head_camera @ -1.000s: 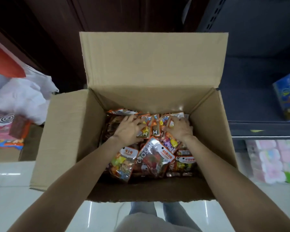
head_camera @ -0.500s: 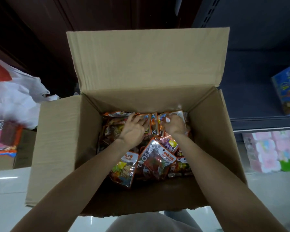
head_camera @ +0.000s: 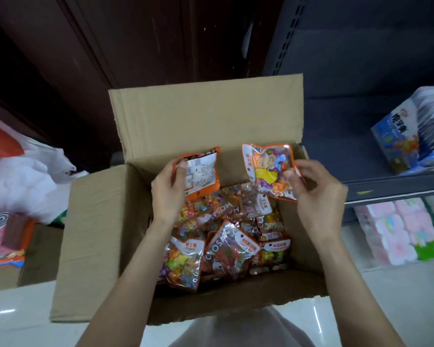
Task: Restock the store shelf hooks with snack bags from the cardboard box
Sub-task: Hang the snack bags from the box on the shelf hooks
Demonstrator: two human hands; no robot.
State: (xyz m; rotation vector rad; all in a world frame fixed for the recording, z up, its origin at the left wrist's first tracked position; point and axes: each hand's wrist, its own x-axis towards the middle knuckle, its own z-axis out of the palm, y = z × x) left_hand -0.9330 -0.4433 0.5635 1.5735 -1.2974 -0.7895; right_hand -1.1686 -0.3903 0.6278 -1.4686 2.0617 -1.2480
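An open cardboard box point(head_camera: 98, 221) stands on the floor below me, its flaps folded out, holding several orange-edged snack bags point(head_camera: 231, 249) of coloured sweets. Over the far end of the box my left hand point(head_camera: 168, 194) grips one snack bag point(head_camera: 202, 171), whose white printed back faces me. Level with it on the right, my right hand point(head_camera: 316, 194) pinches a second snack bag point(head_camera: 268, 169), whose clear front shows the sweets. No shelf hooks are in view.
A dark shelf unit point(head_camera: 361, 121) rises at the right with a blue carton point(head_camera: 401, 136) on its board and pink tissue packs point(head_camera: 396, 231) below. White plastic bags point(head_camera: 23, 176) and a low carton of goods point(head_camera: 8, 236) lie at the left. Dark wood panelling stands behind.
Both hands were pressed down among the bags in the box. Each has since lifted out one bag and raised it above the far end; my view has tilted upward.
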